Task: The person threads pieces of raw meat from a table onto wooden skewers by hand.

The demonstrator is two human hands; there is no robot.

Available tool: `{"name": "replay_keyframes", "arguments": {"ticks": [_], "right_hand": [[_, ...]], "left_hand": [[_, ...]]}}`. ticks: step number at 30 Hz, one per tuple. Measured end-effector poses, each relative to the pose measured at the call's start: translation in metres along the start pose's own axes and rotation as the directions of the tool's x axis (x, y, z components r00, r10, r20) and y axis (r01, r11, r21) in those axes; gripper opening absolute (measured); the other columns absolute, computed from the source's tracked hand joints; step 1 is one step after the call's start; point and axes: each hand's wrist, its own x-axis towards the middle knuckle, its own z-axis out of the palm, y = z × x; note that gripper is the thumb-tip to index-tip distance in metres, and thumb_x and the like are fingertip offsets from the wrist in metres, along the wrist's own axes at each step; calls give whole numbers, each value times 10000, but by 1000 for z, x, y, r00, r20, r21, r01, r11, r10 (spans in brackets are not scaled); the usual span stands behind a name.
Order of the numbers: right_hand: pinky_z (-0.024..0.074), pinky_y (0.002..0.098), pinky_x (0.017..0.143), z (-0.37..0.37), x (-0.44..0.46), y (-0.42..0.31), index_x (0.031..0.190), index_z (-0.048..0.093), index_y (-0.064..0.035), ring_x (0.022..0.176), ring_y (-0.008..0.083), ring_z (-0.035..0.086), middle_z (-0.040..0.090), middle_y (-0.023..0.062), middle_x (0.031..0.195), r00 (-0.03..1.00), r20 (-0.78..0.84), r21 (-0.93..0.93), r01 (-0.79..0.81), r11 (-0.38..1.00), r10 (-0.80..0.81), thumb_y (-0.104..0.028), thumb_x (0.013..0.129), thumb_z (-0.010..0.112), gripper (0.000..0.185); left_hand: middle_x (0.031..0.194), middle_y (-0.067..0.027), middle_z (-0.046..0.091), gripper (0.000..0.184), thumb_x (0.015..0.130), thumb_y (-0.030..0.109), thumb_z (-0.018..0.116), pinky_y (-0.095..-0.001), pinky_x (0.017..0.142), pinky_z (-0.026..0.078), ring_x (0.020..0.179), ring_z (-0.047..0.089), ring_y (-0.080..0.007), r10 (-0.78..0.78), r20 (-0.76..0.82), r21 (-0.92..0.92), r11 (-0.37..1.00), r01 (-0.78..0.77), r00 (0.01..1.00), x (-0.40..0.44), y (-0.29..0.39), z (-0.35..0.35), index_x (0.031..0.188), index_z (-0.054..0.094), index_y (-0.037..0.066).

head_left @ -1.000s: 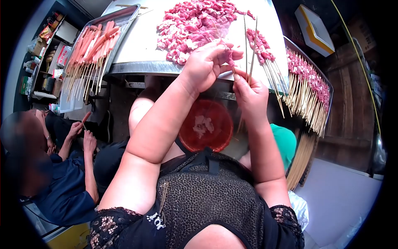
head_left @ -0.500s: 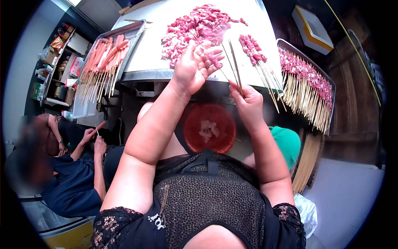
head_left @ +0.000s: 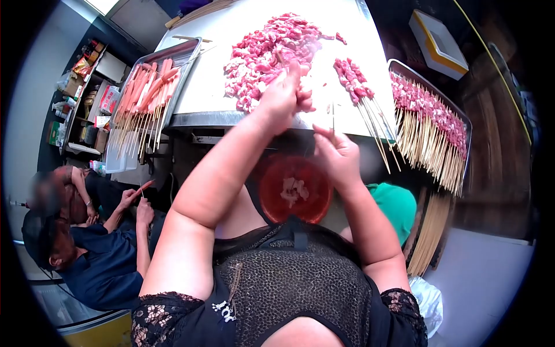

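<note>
My left hand (head_left: pixel 284 99) is at the near edge of the raw meat pile (head_left: pixel 269 55), palm turned away, fingers curled. What those fingers hold, if anything, is hidden. To its right, my right hand (head_left: pixel 338 153) is closed on thin skewers (head_left: pixel 333 120) at the table's front edge. The skewers point away from me and look foreshortened, so I cannot tell how many there are. Beyond my right hand, several finished meat skewers (head_left: pixel 354 81) lie on the white table (head_left: pixel 199 92), their sticks jutting over the front edge.
On the right, a metal tray (head_left: pixel 466 130) holds rows of meat skewers. A left tray (head_left: pixel 184 75) holds skewered sausages. Below the table stands a red basin (head_left: pixel 266 199). Bare sticks (head_left: pixel 430 231) lie lower right. At left, a co-worker (head_left: pixel 110 266) handles a sausage and stick.
My left hand has turned over from an open palm and curled its fingers. My right hand has dropped slightly, and its skewers now point more away from me.
</note>
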Motion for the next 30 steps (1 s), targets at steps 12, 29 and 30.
{"name": "replay_keyframes", "arguments": {"ticks": [12,29,30], "right_hand": [[356,157,511,-13,10,-8,1099,598,41,577,30,471,551,-12,693,996,-92,42,22,999,-18,-47,883,553,238],[389,178,531,-14,-3,-10,1057,652,-22,574,26,471,551,-26,657,1000,21,-267,16,964,-11,-54,870,565,209],[389,178,531,-16,-3,-10,1057,652,-22,574,26,471,551,-26,657,1000,21,-269,14,963,-8,-54,870,565,209]], "left_hand": [[852,-113,681,238,803,165,652,-291,727,500,741,636,-173,417,-5,931,335,-149,909,35,66,-88,976,670,3],[1001,-201,610,238,971,129,375,-422,826,542,902,634,-295,239,-231,-228,929,-291,943,1,33,-44,1059,494,-58],[996,-198,611,234,970,126,376,-418,826,542,897,635,-291,258,-235,-217,926,-309,937,1,32,-44,1063,493,-55]]}}
